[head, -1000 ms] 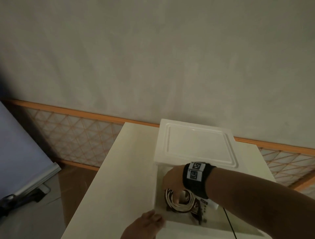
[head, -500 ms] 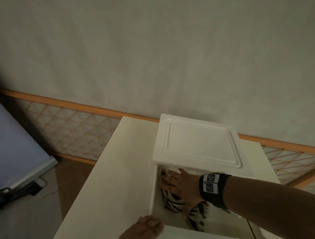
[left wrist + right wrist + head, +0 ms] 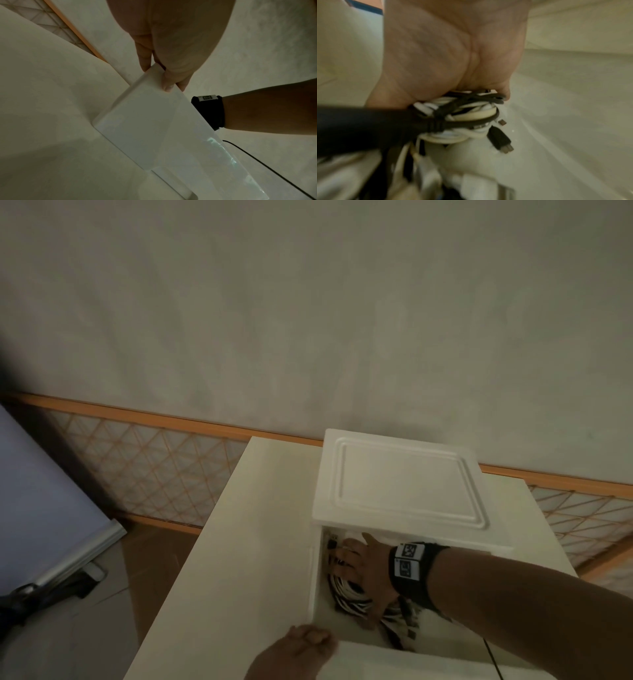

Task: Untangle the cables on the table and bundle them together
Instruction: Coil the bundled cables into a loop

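Note:
A coiled bundle of white and black cables (image 3: 349,597) lies inside an open white box (image 3: 313,583) on the table. My right hand (image 3: 363,563) reaches into the box and lies flat on the bundle, fingers spread toward the far left corner. In the right wrist view the palm (image 3: 453,54) presses on the cable bundle (image 3: 462,119), which is tied with a black strap and hides the fingers; a black plug (image 3: 501,140) hangs from it. My left hand (image 3: 301,645) grips the box's near left corner (image 3: 145,121), with the fingertips (image 3: 166,86) pinching the rim.
The box's white lid (image 3: 400,484) lies slid back over the far half of the box. The cream table (image 3: 246,542) stands against a wall with an orange lattice panel. A thin black wire (image 3: 491,659) runs off the near right side.
My right hand has turned from gripping the bundle to lying flat on it and has slid toward the box's far left corner. The left hand has stayed on the box corner.

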`<state>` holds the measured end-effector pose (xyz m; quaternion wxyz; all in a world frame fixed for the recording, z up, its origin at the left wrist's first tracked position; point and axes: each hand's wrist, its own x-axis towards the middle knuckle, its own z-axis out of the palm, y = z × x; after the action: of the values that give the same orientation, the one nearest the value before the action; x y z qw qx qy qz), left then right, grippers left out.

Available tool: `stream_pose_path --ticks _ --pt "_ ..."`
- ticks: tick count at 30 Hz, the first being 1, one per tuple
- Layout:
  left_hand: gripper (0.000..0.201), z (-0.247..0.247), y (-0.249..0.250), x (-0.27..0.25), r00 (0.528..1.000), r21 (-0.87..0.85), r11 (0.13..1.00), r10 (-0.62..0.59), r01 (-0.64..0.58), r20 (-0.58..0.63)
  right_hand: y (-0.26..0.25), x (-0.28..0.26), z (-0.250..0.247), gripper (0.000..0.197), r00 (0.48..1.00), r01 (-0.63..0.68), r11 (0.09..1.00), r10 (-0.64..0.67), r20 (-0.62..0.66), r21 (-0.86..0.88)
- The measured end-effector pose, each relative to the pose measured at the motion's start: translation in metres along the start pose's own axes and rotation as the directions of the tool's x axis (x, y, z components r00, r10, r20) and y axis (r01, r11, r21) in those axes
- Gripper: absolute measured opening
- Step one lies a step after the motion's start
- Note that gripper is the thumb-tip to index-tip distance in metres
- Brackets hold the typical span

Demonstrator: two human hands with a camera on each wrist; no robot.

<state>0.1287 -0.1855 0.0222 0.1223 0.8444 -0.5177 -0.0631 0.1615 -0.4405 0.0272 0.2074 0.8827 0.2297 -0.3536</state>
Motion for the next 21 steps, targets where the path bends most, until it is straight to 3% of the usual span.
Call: stream_pose_path --ticks 1,4,7,10,12,15,17,19,21 --pt "0.034 0.004 0.006 0.001 1.0 -0.106 0.994 -0.005 0.002 -0.027 -0.001 -0.003 -0.003 0.117 1.0 -0.01 1.0 0.01 -0.014 -0.016" --pt "0.037 -0.002 0.016 -0.009 0.997 -0.209 0.977 -0.059 0.048 -0.047 -0.005 -0.012 -0.015 0.118 0.998 -0.028 0.999 0.027 -0.052 -0.025" --pt "0.035 0.005 0.018 -0.012 0.986 -0.281 0.96 -0.069 0.023 -0.152 -0.013 -0.028 -0.027 0.105 0.993 -0.03 0.999 0.034 -0.113 0.035" --pt "0.041 0.003 0.019 -0.017 0.981 -0.307 0.952 -0.08 0.022 -0.178 -0.021 -0.067 -0.05 0.071 0.973 -0.037 0.965 0.094 -0.212 0.258" --pt "0.04 0.0 0.019 -0.023 0.973 -0.273 0.962 -0.058 -0.005 -0.222 -0.021 -0.101 -0.064 0.054 0.931 -0.026 0.827 0.225 -0.288 0.562" --pt "0.02 0.006 0.018 -0.038 0.905 -0.357 0.933 -0.122 -0.035 -0.407 -0.017 -0.154 -0.053 0.045 0.78 -0.061 0.582 0.535 -0.325 0.811" --pt "0.017 0.009 0.024 -0.05 0.826 -0.525 0.851 -0.296 0.0 -0.48 -0.018 -0.182 -0.017 0.035 0.619 -0.206 0.432 0.752 -0.225 0.878" --pt "0.04 0.011 0.037 -0.057 0.741 -0.674 0.735 -0.495 0.077 -0.454 -0.03 -0.201 0.028 0.029 0.44 -0.396 0.23 0.897 -0.036 0.889" --pt "0.052 0.018 0.047 -0.059 0.691 -0.783 0.589 -0.652 0.202 -0.313 -0.052 -0.211 0.067 0.019 0.305 -0.342 -0.028 0.942 0.139 0.939"
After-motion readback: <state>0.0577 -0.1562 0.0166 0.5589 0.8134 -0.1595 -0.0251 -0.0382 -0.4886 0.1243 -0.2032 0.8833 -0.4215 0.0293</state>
